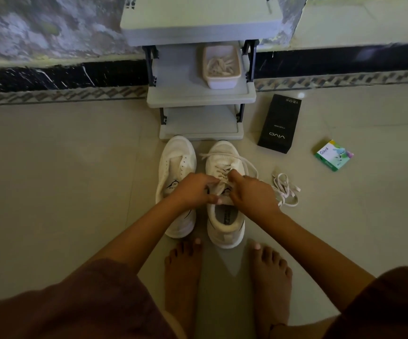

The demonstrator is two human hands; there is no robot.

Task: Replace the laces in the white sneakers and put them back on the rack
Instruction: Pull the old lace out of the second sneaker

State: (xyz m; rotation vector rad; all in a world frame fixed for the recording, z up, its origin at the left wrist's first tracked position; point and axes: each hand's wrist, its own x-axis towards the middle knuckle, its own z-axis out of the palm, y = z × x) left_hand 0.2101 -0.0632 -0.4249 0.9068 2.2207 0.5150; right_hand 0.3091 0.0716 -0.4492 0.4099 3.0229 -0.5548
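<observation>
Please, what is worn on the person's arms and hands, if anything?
Nothing shows on them: the left hand and right hand are bare, with no gloves, rings or watch, and both forearms are without sleeves. The fingernails in view look pale pink. A dark reddish-brown cloth shows at both lower corners.

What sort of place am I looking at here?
Likely a home hallway or entryway: a grey shoe rack against the wall, white sneakers on the tiled floor, and bare feet.
</observation>
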